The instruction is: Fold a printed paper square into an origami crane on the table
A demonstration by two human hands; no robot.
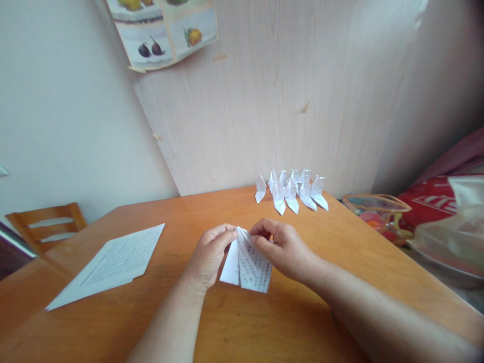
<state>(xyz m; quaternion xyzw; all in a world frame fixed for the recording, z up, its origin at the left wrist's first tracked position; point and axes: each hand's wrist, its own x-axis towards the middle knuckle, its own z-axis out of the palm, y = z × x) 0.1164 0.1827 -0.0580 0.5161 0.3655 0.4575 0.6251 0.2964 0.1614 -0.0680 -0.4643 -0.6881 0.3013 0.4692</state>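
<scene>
Between my hands is a folded sheet of printed paper (254,267), its narrow tip pointing away from me and its wide edge toward me. My left hand (209,253) pinches the upper left of the paper near the tip, thumb on top. The thumb and fingers of my right hand (282,247) close on the upper right edge beside the tip. One flap on the left is blank white, while the right flap carries printed characters. The fingers under the paper are partly hidden.
Several folded paper cranes (291,194) stand at the table's far edge by the wooden panel (264,101). A stack of printed sheets (113,262) lies to the left on the wooden table (234,333). Bags (434,212) are beyond the right edge, a chair (47,222) at left.
</scene>
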